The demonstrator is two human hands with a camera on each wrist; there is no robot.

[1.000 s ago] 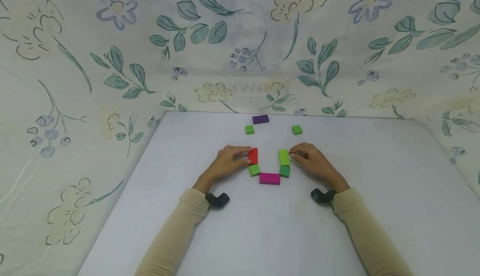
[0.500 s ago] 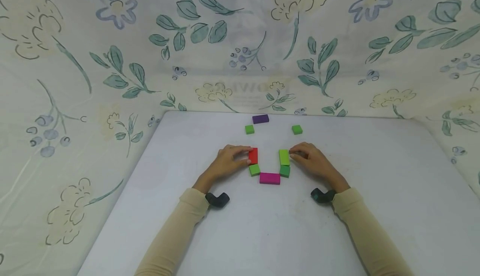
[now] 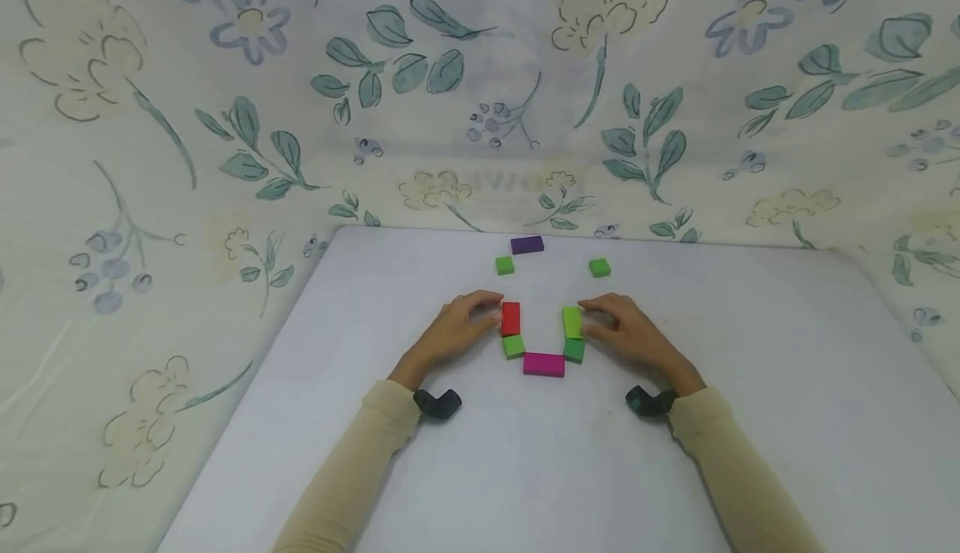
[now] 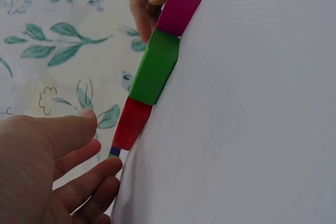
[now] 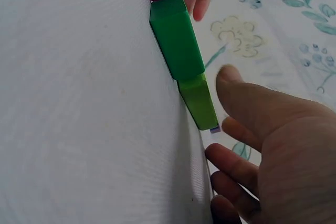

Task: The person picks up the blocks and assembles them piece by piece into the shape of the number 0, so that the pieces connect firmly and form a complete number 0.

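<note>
Several coloured blocks form a U in the head view. Its left side is a red block (image 3: 511,319) above a light green cube (image 3: 513,347). A magenta block (image 3: 543,364) lies across the bottom. On the right, a lime block (image 3: 572,323) stands above a darker green cube (image 3: 573,350). My left hand (image 3: 453,328) is just left of the red block, thumb and fingers spread apart and holding nothing. Beside the lime block, my right hand (image 3: 630,334) has loosely bent fingers with nothing between them; its thumb (image 5: 247,90) is near the block in the right wrist view.
Beyond the U lie a purple block (image 3: 527,245) and two green cubes, one on the left (image 3: 505,265) and one on the right (image 3: 599,268). The white tabletop (image 3: 480,470) ends at the back against a floral cloth (image 3: 480,61). Dark bands circle both wrists.
My left thumb and fingertips have come off the red block. The right thumb and fingers have spread wider beside the lime block. The whole head view has shifted slightly; the blocks keep their arrangement.
</note>
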